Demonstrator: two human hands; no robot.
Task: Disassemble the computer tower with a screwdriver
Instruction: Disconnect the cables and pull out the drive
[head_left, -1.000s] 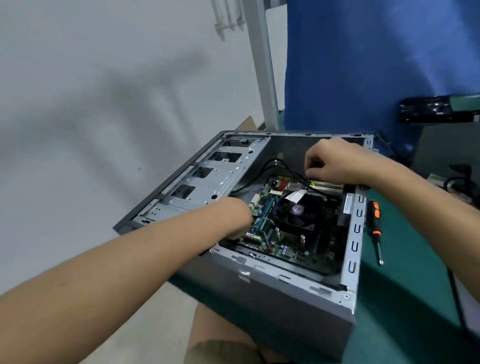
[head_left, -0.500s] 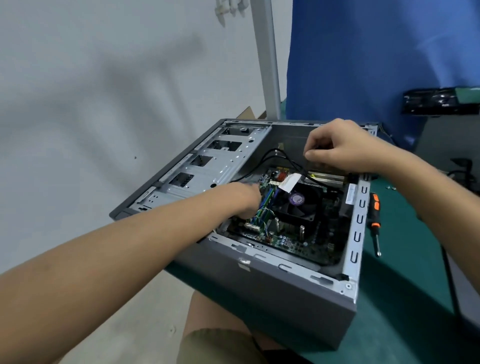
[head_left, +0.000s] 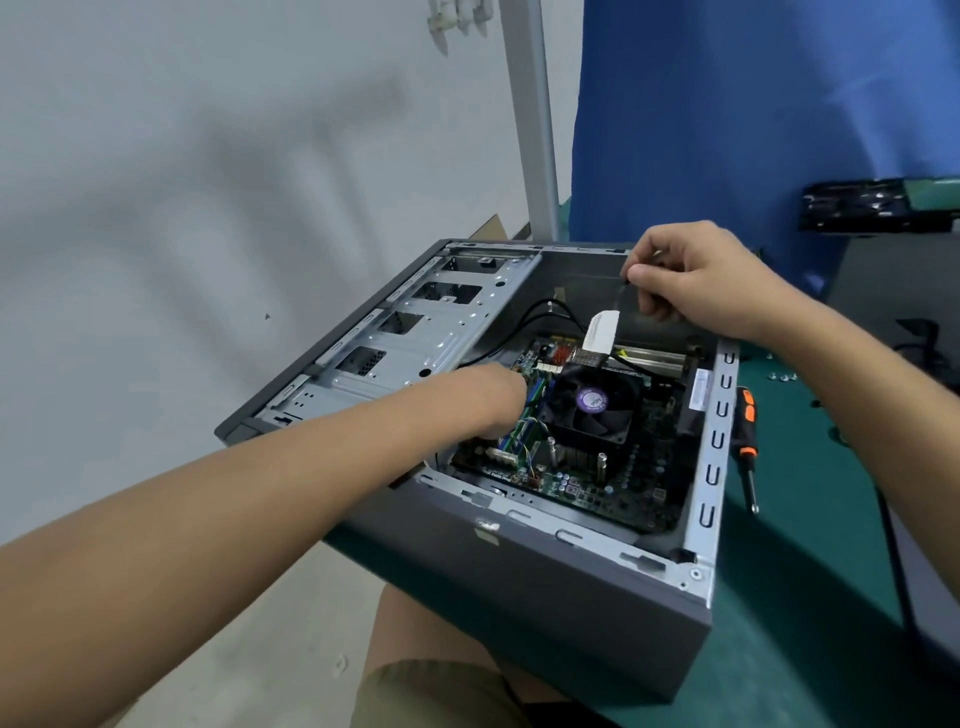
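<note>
The grey computer tower (head_left: 561, 597) lies on its side, open, on the green table. Inside are the motherboard (head_left: 597, 483) and a black CPU fan (head_left: 592, 410). My left hand (head_left: 493, 400) reaches down into the case beside the fan; its fingers are hidden below the knuckles. My right hand (head_left: 691, 280) is raised over the far side of the case and pinches a black cable (head_left: 621, 296) with a white label (head_left: 600, 330). The orange-and-black screwdriver (head_left: 747, 441) lies on the table to the right of the case, untouched.
A silver drive cage (head_left: 415, 343) fills the left half of the case. Small loose screws (head_left: 782, 375) lie on the green mat (head_left: 810, 545) at the right. A black component (head_left: 872, 205) sits at the far right, a blue cloth (head_left: 753, 114) and a grey post (head_left: 535, 130) behind.
My right hand has lifted up and away from the motherboard, drawing the black cable and its white label upward. My left hand has stayed low inside the case.
</note>
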